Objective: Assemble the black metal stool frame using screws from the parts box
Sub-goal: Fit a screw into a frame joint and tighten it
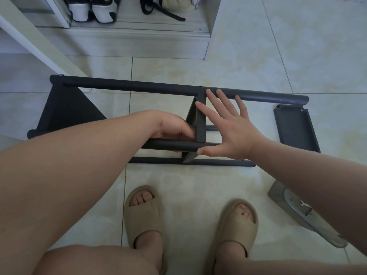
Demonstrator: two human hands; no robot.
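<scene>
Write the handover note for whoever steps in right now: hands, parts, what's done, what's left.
Left hand: grips the near tube of the frame.
Right hand: open, fingers spread over the crossbar and far tube, thumb on the near tube.
Parts: the frame lies on the floor; a loose panel is to its right; a bag with a flat wrench is nearer.
Done: tubes and crossbars look joined.
Left: loose panel not fitted; no screws or parts box in view.

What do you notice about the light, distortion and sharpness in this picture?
Head view: the wide-angle lens slightly bows the stool frame and the floor tile lines; light is soft and even, with faint shadows under the sandals; the near forearms loom oversized; nothing is badly blurred.
</scene>
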